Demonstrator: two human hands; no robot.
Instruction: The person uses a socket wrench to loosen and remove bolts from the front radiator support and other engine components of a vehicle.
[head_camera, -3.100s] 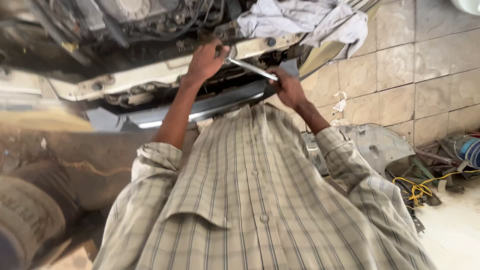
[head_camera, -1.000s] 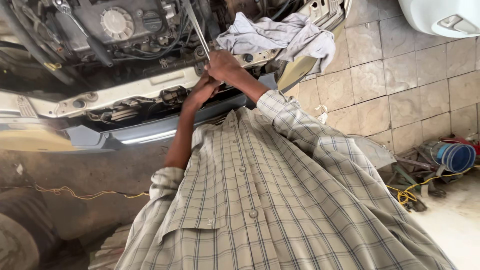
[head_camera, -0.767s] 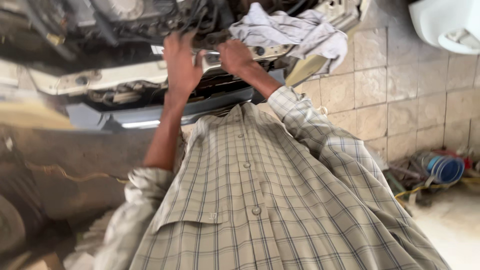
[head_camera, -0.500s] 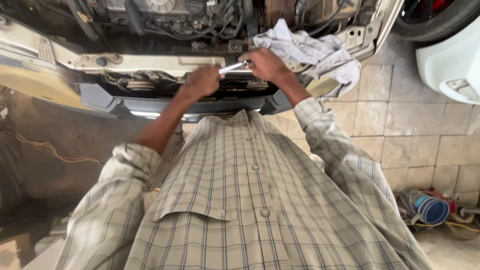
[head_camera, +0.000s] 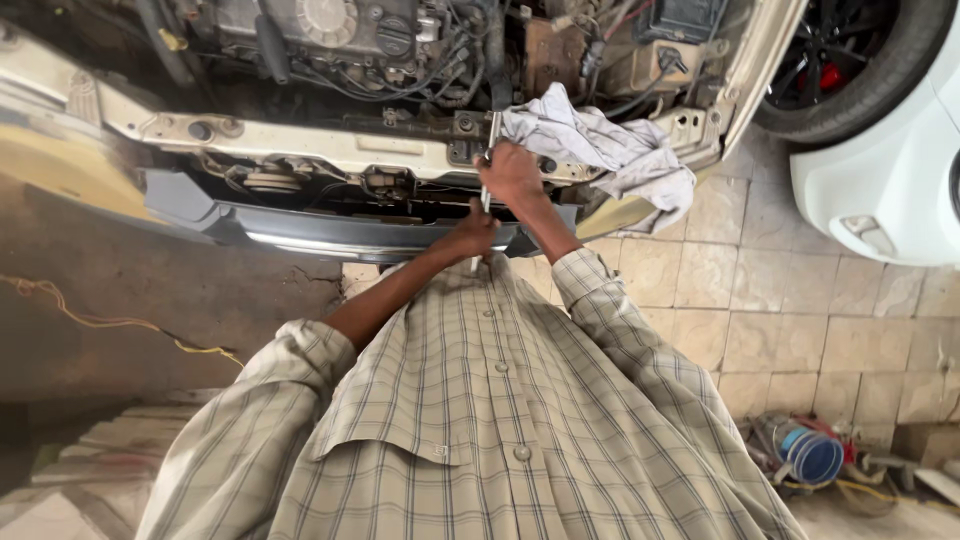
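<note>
Two hands are closed on one wrench (head_camera: 487, 165), now stood upright at the car's front crossmember (head_camera: 330, 150) where it earlier lay nearly level. The right hand (head_camera: 510, 172) is clasped high by the grey rag (head_camera: 600, 150), the left hand (head_camera: 470, 235) low on the shaft.

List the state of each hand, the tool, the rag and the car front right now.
Right hand: closed around the wrench's upper part.
Left hand: gripping its lower end.
Wrench: upright, head at the front crossmember.
White rag: crumpled, draped over the panel edge.
Engine bay: open, exposed.
Bumper: still attached.
</note>
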